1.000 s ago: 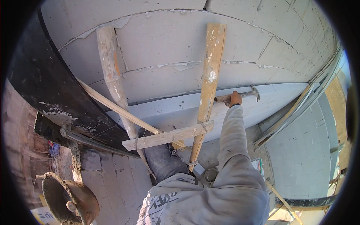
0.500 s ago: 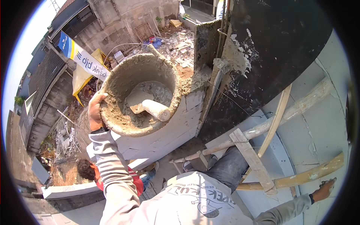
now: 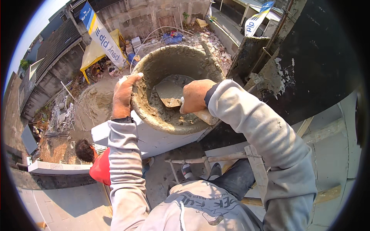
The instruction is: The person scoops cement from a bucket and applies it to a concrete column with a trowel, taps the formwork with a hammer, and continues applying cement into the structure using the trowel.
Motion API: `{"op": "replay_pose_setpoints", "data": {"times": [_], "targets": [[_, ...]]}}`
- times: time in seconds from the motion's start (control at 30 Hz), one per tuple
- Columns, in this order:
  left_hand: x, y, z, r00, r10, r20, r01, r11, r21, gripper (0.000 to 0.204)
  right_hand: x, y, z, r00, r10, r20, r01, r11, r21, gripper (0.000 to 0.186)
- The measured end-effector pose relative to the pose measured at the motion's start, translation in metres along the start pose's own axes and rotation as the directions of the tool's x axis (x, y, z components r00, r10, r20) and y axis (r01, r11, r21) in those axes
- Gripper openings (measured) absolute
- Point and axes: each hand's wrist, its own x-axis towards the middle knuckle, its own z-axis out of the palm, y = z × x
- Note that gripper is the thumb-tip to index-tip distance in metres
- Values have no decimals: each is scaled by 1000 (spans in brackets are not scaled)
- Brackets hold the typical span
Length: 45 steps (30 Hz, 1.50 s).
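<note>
A round, mortar-crusted bucket (image 3: 208,63) rests at the top of the white block wall, with wet grey mortar (image 3: 181,79) in its bottom. My left hand (image 3: 124,94) grips its left rim, thumb over the edge. Inside the bucket, my right hand (image 3: 198,95) is closed round the handle of a trowel (image 3: 169,90). The trowel's blade lies on the mortar, and the pale, thick end of its handle (image 3: 207,116) sticks out below my hand toward the near rim.
Below on the left is a person in a red shirt (image 3: 101,165). Bamboo poles and boards (image 3: 257,165) stand on my right by a grey wall. A dark panel (image 3: 308,69) rises at the right. Rubble and a yellow tarp (image 3: 94,59) lie down beyond the wall.
My right hand has come from the grey wall at the lower right into the bucket and taken hold of the trowel. My left hand stays on the rim. The view has shifted.
</note>
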Motion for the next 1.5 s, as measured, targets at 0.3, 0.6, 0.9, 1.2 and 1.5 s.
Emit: {"op": "replay_pose_setpoints", "data": {"times": [0.3,0.6,0.9,1.2,1.5], "targets": [[32,-8,-29,996,-54,71,55,998,-19,20,-59,36,-1,870,57,-489,-81,996,-27,43],[-6,21,13,995,101,11,-101,975,196,13,-46,33,9,880,115,-460,-416,655,-631,21],[-31,25,33,976,215,26,-211,913,349,15,-9,42,16,984,35,-172,-117,862,-494,18],[-42,36,90,967,237,91,-253,926,281,18,-38,59,33,992,126,13,-122,979,-166,29],[-31,87,103,938,294,182,-334,909,251,18,-57,58,7,970,183,-162,-193,980,-44,29]]}}
